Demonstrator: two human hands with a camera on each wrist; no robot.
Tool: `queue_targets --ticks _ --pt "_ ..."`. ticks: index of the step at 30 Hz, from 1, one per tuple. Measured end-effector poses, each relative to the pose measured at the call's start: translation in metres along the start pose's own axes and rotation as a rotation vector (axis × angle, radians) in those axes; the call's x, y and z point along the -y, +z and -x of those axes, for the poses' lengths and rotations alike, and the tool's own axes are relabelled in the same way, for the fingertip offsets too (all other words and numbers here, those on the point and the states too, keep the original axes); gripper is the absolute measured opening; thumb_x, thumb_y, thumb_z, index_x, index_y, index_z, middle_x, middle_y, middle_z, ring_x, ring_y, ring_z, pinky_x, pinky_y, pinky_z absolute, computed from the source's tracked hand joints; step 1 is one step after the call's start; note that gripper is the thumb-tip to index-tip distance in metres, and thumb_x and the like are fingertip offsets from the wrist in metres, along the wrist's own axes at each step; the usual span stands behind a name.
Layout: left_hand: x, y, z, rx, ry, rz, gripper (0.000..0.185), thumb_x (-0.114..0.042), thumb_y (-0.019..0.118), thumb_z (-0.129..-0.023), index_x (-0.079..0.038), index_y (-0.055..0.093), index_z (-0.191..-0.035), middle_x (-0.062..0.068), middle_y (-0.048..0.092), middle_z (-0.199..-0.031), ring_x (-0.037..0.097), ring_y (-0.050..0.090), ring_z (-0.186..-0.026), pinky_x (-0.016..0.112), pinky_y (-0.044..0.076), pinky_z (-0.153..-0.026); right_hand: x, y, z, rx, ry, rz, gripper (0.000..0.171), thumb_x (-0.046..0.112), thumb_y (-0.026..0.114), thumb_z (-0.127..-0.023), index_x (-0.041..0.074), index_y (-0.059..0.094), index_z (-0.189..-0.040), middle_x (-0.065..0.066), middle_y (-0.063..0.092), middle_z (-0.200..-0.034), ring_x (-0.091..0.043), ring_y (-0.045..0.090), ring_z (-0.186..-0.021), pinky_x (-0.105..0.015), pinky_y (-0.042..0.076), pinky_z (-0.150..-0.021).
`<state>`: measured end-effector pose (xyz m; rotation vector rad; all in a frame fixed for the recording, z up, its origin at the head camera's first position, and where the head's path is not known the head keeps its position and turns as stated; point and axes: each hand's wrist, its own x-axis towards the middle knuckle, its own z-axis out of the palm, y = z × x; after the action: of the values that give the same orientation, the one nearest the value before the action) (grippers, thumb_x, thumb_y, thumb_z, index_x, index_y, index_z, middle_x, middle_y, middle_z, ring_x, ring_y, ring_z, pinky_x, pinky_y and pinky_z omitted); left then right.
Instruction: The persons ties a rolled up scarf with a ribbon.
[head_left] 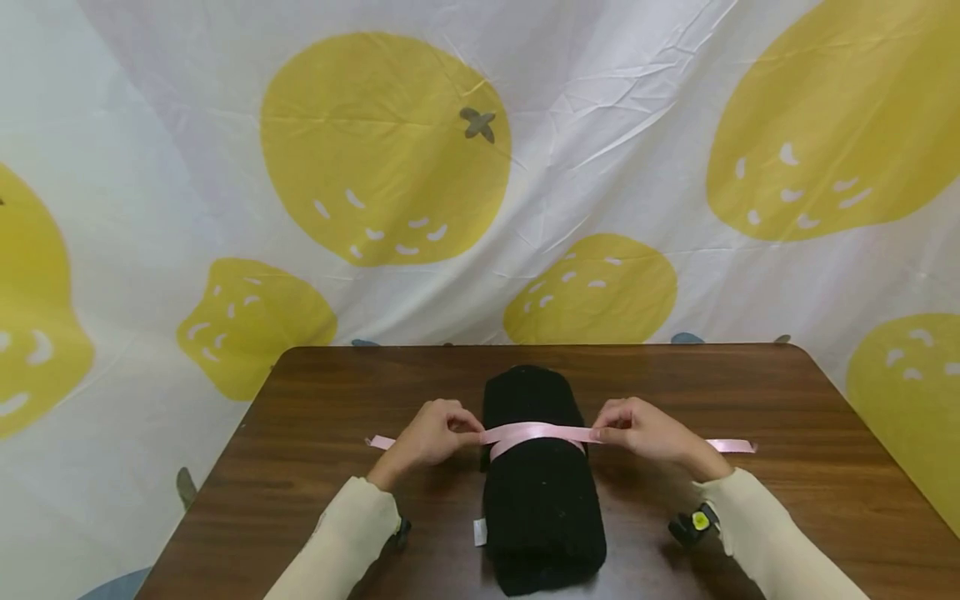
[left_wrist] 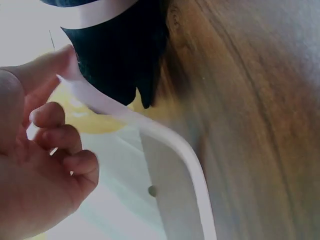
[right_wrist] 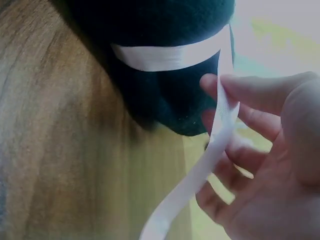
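Observation:
A black rolled fabric bundle lies lengthwise on the table, with a pink ribbon wrapped around its middle. The ribbon's two ends cross on top of the roll. My left hand pinches one end between thumb and forefinger at the roll's left side; its tail hangs past the palm in the left wrist view. On the other side, my right hand pinches the other end, and that ribbon tail trails down past the fingers in the right wrist view. Whether the ends are looped under each other cannot be made out.
The brown wooden table ends at a straight back edge. Behind it hangs a white cloth printed with yellow fruit. A small white tag sticks out from the roll's left side.

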<state>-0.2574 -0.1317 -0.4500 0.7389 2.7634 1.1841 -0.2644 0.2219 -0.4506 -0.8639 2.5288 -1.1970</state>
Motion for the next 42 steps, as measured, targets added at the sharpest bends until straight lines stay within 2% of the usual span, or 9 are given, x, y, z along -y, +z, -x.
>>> queue_targets --ticks 6,12,18,20,25,27,31,35,42 --pt "-0.011 0.000 0.002 0.005 -0.050 -0.038 0.007 -0.020 0.077 -0.086 -0.014 0.080 -0.085 -0.007 0.059 -0.063 0.005 0.043 -0.052 0.021 0.036 -0.048 0.009 0.000 0.000 -0.104 0.047 0.139 0.004 0.022 0.077 -0.086 0.023 0.080 -0.087 0.008 0.062 -0.083 -0.018 0.049 -0.086 -0.034 0.039 -0.075" --pt "-0.024 0.003 0.005 -0.048 -0.159 -0.052 0.011 -0.021 0.073 -0.090 -0.014 0.079 -0.085 -0.006 0.055 -0.060 0.008 0.045 -0.052 0.024 0.036 -0.047 0.021 -0.001 0.000 -0.125 0.150 0.054 0.009 0.012 0.072 -0.090 0.014 0.080 -0.089 -0.002 0.075 -0.087 -0.021 0.060 -0.078 -0.035 0.050 -0.071" --pt "-0.029 0.004 0.006 -0.063 -0.272 0.111 0.016 -0.021 0.068 -0.093 -0.006 0.075 -0.091 -0.003 0.056 -0.053 0.010 0.051 -0.047 0.025 0.037 -0.045 0.032 0.001 0.003 -0.164 0.246 0.005 0.012 0.012 0.067 -0.092 0.009 0.079 -0.092 -0.004 0.074 -0.093 -0.020 0.058 -0.081 -0.033 0.047 -0.070" --pt "-0.029 0.006 0.007 -0.071 -0.307 0.162 0.017 -0.021 0.067 -0.093 -0.005 0.073 -0.092 -0.002 0.057 -0.052 0.011 0.052 -0.047 0.024 0.036 -0.045 0.037 0.003 0.004 -0.161 0.304 -0.046 0.013 0.012 0.063 -0.095 0.008 0.076 -0.095 -0.007 0.070 -0.093 -0.019 0.055 -0.073 -0.032 0.045 -0.063" --pt "-0.032 0.011 0.009 -0.115 -0.338 0.275 0.019 -0.020 0.062 -0.096 -0.003 0.068 -0.094 0.003 0.065 -0.059 0.020 0.062 -0.061 0.026 0.040 -0.053 0.047 0.012 0.005 -0.157 0.454 -0.260 0.016 0.013 0.051 -0.100 0.003 0.062 -0.107 -0.007 0.057 -0.069 -0.016 0.050 -0.047 -0.029 0.046 -0.045" --pt "-0.034 0.012 0.009 -0.130 -0.351 0.321 0.020 -0.021 0.060 -0.097 -0.002 0.066 -0.095 0.006 0.069 -0.066 0.022 0.067 -0.071 0.027 0.041 -0.057 0.050 0.016 0.004 -0.175 0.490 -0.350 0.018 0.014 0.048 -0.101 0.000 0.057 -0.110 -0.007 0.060 -0.064 -0.016 0.054 -0.045 -0.030 0.049 -0.045" --pt "-0.037 0.017 0.007 -0.178 -0.382 0.422 0.017 -0.019 0.059 -0.098 -0.002 0.062 -0.095 0.014 0.074 -0.080 0.018 0.064 -0.064 0.025 0.043 -0.055 0.054 0.022 0.000 -0.240 0.492 -0.492 0.021 0.013 0.047 -0.102 -0.004 0.054 -0.111 -0.013 0.071 -0.079 -0.017 0.061 -0.052 -0.032 0.055 -0.052" --pt "-0.038 0.023 0.005 -0.265 -0.384 0.589 0.015 -0.012 0.062 -0.096 0.002 0.060 -0.099 0.022 0.073 -0.092 0.012 0.061 -0.052 0.028 0.056 -0.054 0.056 0.025 -0.003 -0.320 0.440 -0.595 0.023 0.010 0.047 -0.101 -0.009 0.057 -0.109 -0.016 0.072 -0.092 -0.020 0.069 -0.064 -0.036 0.059 -0.064" --pt "-0.041 0.033 -0.002 -0.412 -0.379 0.910 0.013 -0.005 0.063 -0.095 0.003 0.056 -0.102 0.020 0.073 -0.097 0.031 0.074 -0.084 0.037 0.059 -0.075 0.059 0.030 -0.008 -0.455 0.387 -0.735 0.023 0.006 0.052 -0.100 -0.013 0.058 -0.111 -0.012 0.073 -0.090 -0.021 0.074 -0.079 -0.038 0.059 -0.077"
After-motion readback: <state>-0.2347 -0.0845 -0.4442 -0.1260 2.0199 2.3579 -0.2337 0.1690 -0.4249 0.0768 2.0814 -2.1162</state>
